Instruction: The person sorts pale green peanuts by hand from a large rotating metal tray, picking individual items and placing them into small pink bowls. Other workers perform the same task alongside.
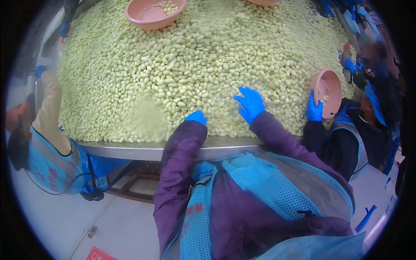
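A thick layer of pale green, oval pieces [182,71], like shelled beans or small fruits, covers a metal-edged table [130,151]. My right hand [251,103], in a blue glove, rests palm down over the pieces with its fingers spread; no piece shows in its grasp. To its left, nearer the table's edge, my left hand [197,117], also blue-gloved, is low on the pieces. Its fingers are mostly hidden, so whether it holds anything does not show. Both sleeves are purple.
At the top left, a pink plastic bowl [156,16] holds a few pieces. A co-worker at right tilts another pink bowl [328,94] with a gloved hand [314,109]. Another co-worker [58,156] stands at left. More people are at the far right. The table's metal rim runs before me.
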Demonstrator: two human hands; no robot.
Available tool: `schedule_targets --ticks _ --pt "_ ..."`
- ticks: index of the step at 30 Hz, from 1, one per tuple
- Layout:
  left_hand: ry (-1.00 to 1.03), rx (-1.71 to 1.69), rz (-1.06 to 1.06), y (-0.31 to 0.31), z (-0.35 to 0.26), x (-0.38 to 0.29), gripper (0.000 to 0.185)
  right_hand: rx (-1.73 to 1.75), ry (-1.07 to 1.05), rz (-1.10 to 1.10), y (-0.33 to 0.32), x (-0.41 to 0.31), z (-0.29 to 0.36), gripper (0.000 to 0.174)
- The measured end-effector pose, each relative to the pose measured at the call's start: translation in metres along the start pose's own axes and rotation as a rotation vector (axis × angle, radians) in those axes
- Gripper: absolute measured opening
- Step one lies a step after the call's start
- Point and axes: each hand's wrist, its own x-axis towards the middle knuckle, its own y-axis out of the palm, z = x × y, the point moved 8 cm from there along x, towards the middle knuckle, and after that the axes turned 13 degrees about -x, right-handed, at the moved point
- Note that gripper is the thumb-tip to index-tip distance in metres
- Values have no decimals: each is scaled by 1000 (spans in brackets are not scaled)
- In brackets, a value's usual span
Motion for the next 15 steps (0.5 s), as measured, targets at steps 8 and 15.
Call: schedule_targets --ticks 8,15 --pt "261 60 116 20 -2 26 33 190 -78 261 26 -12 20 31" --pt "145 -1873 190 -61 17 -60 20 128 -373 329 63 -7 87 21"
